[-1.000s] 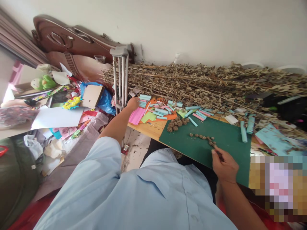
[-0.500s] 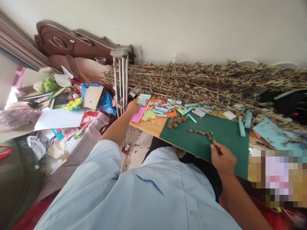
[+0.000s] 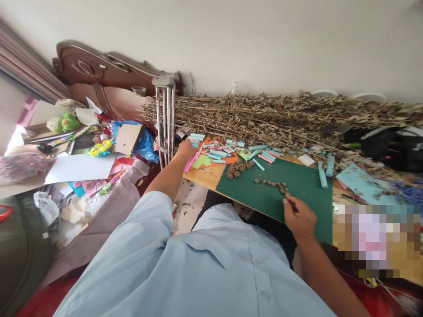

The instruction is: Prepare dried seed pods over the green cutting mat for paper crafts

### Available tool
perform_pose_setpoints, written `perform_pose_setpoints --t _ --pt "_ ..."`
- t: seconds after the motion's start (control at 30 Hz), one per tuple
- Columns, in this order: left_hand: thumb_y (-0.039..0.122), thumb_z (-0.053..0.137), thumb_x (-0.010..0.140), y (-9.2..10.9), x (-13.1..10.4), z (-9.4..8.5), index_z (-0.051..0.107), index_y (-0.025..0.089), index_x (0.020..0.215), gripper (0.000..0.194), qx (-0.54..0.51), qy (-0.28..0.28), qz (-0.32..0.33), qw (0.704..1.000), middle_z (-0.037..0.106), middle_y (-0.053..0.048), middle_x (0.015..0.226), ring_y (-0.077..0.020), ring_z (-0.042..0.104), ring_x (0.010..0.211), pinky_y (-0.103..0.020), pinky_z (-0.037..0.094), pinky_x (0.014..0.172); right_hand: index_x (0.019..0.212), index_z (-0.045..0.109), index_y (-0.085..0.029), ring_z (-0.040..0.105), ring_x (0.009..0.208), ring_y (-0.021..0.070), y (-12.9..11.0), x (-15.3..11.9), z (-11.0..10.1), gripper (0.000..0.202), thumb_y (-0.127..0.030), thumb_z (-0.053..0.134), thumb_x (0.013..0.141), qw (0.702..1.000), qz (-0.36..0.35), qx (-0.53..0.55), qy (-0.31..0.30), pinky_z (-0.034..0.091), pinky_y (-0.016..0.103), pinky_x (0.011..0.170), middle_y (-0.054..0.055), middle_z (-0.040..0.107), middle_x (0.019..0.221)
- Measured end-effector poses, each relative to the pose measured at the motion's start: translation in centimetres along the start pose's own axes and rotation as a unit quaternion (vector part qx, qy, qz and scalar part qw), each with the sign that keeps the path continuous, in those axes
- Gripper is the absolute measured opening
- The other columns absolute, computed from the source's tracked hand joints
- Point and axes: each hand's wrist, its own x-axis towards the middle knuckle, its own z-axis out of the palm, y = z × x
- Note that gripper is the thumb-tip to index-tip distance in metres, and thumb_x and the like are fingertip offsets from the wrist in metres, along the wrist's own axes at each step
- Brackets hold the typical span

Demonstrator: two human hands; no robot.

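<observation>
My left hand (image 3: 187, 149) rests at the left end of the wooden table (image 3: 207, 177), by the pink paper (image 3: 191, 163) and some blue paper rolls (image 3: 197, 137); its fingertips are hard to make out. Over the green mat (image 3: 307, 189), my right hand (image 3: 299, 215) has thumb and index finger pinched at the near end of a curved row of small brown clumps (image 3: 271, 183). What lies between those fingers is too small to tell. A larger pile of brown clumps (image 3: 237, 169) sits at the mat's left side.
Dried stalks (image 3: 251, 112) stretch along the wall behind the table. Metal crutches (image 3: 165, 119) stand left of the table. Further left are a white sheet (image 3: 81, 168), a blue bag (image 3: 147, 147) and mixed items. Blue paper (image 3: 363, 182) lies at the right.
The view has shifted slightly, moving the table and mat left in the picture. My left hand now covers more of the pink paper. My right hand stays by the row of clumps.
</observation>
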Motion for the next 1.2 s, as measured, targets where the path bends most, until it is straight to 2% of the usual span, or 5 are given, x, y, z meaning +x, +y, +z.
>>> perform_pose_setpoints --t 0.33,0.67,0.97,1.07,1.2 --pt "0.049 0.075 0.091 0.2 0.6 0.3 0.055 0.009 0.143 0.069 -0.014 0.002 -0.003 1.0 0.063 -0.027 0.142 -0.0376 0.06 0.137 -0.041 0.049 0.116 0.108 0.08 -0.016 0.074 0.074 0.0225 -0.2 0.0 0.0 0.037 -0.045 0.061 0.098 1.0 -0.006 0.0 -0.002 0.062 0.038 0.079 0.012 0.082 0.095" --pt "0.053 0.072 0.093 0.5 1.1 -0.1 0.06 0.008 0.138 0.065 -0.015 0.003 0.008 1.0 0.065 -0.026 0.14 -0.0358 0.059 0.136 -0.038 0.048 0.115 0.107 0.08 -0.016 0.073 0.073 0.0223 -0.1 0.1 0.0 0.036 -0.046 0.061 0.097 1.0 -0.003 0.003 -0.001 0.061 0.037 0.08 0.011 0.082 0.094" --pt "0.048 0.072 0.093 0.0 1.0 0.1 0.054 0.006 0.145 0.07 -0.005 -0.005 0.017 1.0 0.059 -0.027 0.147 -0.0364 0.056 0.139 -0.039 0.046 0.118 0.108 0.08 -0.016 0.073 0.075 0.0221 -0.1 0.0 -0.1 0.038 -0.047 0.06 0.098 1.0 -0.002 0.003 -0.003 0.06 0.037 0.079 0.011 0.082 0.095" --pt "0.05 0.072 0.093 -0.3 0.8 0.1 0.052 0.006 0.147 0.073 -0.03 -0.008 0.01 0.999 0.058 -0.027 0.148 -0.0357 0.056 0.141 -0.037 0.047 0.117 0.108 0.08 -0.015 0.073 0.073 0.0218 -0.1 -0.1 -0.2 0.038 -0.047 0.061 0.098 1.0 -0.004 -0.003 -0.001 0.06 0.036 0.077 0.011 0.082 0.093" --pt "0.048 0.067 0.098 -1.2 0.2 -0.3 0.054 0.008 0.146 0.064 -0.077 -0.008 -0.007 0.997 0.057 -0.027 0.149 -0.0352 0.06 0.137 -0.039 0.049 0.113 0.107 0.08 -0.014 0.073 0.071 0.0216 -0.2 0.0 -0.3 0.036 -0.044 0.062 0.098 1.0 -0.016 -0.013 0.003 0.061 0.036 0.076 0.012 0.082 0.093"
